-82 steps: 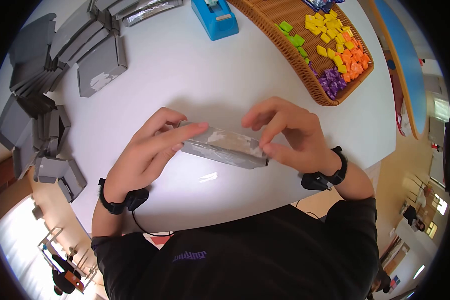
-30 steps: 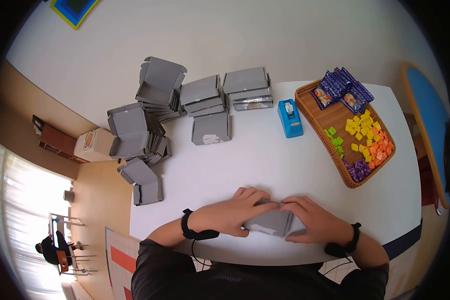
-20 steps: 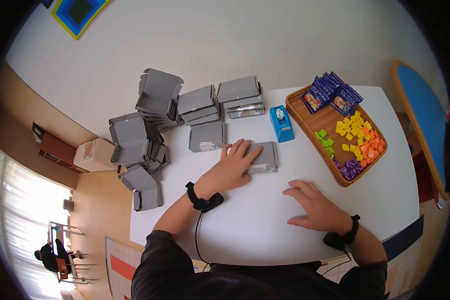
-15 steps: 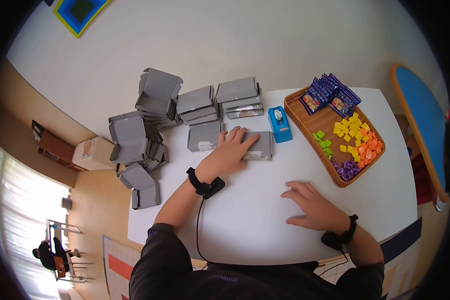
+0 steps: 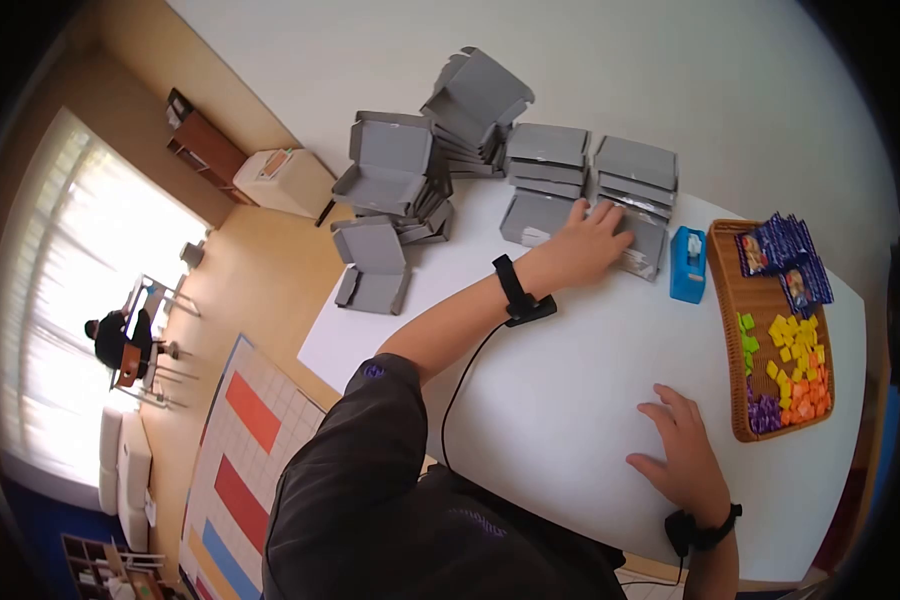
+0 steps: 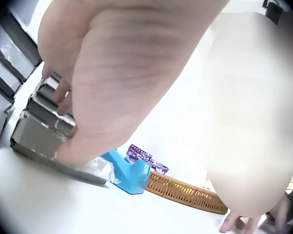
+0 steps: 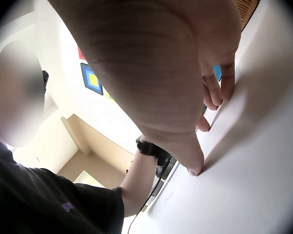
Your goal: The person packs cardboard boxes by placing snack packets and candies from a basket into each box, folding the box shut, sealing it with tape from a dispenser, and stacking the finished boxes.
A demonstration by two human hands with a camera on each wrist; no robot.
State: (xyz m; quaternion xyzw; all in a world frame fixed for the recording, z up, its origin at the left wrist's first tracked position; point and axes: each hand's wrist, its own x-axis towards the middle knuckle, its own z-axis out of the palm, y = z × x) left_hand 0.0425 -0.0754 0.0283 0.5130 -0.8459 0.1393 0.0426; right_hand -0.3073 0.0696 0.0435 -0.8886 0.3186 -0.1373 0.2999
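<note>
A closed grey cardboard box [image 5: 647, 245] with worn, taped patches on its front lies in the front row of boxes, right of another closed box [image 5: 530, 218]. My left hand [image 5: 578, 250] rests on its left part with extended fingers. The left wrist view shows the thumb against the same box [image 6: 36, 136], next to a torn whitish patch. My right hand [image 5: 688, 455] holds nothing; its fingers are loosely spread at the white table [image 5: 550, 400]. In the right wrist view, the right thumb's tip is right at the table surface.
Two stacks of closed grey boxes [image 5: 548, 145] stand behind. Open-lidded boxes [image 5: 385, 175] are piled at the left. A blue tape dispenser [image 5: 687, 268] stands right of the box, then a wicker basket [image 5: 738, 400] with coloured small packets and blue snack bags [image 5: 770, 245].
Both hands held the box near the table's front. The left hand has slid it forward beside the front closed box, while the right hand has let go. The head view has turned left.
</note>
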